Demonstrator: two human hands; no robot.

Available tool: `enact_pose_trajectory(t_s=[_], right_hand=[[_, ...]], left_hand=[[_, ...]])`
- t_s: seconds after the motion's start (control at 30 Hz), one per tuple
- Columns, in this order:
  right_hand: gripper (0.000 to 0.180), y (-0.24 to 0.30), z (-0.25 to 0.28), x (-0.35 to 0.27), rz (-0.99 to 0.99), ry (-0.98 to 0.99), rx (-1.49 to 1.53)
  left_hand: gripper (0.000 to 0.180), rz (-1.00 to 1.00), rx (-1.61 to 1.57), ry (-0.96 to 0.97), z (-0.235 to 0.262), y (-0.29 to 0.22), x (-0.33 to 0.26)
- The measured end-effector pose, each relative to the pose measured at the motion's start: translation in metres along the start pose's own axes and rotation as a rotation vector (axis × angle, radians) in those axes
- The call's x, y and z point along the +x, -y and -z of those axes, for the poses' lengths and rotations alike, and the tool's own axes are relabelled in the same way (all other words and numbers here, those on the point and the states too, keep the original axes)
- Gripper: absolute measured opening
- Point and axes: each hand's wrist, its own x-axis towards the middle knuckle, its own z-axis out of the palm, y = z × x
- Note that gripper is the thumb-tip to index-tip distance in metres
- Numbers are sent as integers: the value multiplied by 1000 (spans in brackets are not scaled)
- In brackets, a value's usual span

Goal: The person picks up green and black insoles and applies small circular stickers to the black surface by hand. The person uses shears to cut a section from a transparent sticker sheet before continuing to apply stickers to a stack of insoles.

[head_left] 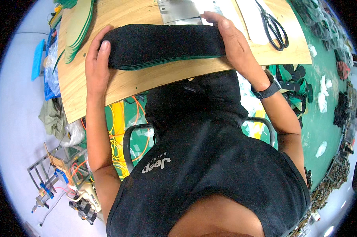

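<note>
A thick stack of black insole-shaped pieces with green undersides (162, 45) lies on the wooden tabletop (147, 79). My left hand (96, 59) presses against the stack's left end, thumb on top. My right hand (230, 39) grips the right end, fingers curled over it. Both hands hold the stack squared between them. A black watch is on my right wrist.
Black-handled scissors (274, 27) lie on a white sheet at the table's right. A fan of green pieces (77, 27) sits at the left corner. A grey metal plate (178, 12) is behind the stack. Orange cables (119, 130), a blue crate and black pieces on the green floor surround the chair.
</note>
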Motion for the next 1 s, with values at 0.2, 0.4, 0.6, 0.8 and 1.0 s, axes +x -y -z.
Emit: enact_pose_trajectory(t_s=[0.2, 0.4, 0.6, 0.8, 1.0], right_hand=[[68, 10, 28, -10, 192, 103, -281], [67, 17, 30, -10, 181, 178, -319], [71, 13, 31, -9, 206, 186, -345], [79, 14, 29, -18, 105, 151, -358], [68, 6, 30, -4, 127, 133, -395]], left_hand=[[76, -71, -140, 225, 26, 23, -2], [88, -98, -41, 271, 33, 18, 0], [93, -19, 14, 221, 35, 14, -4], [111, 24, 11, 235, 28, 3, -11], [114, -89, 294, 181, 27, 7, 1]])
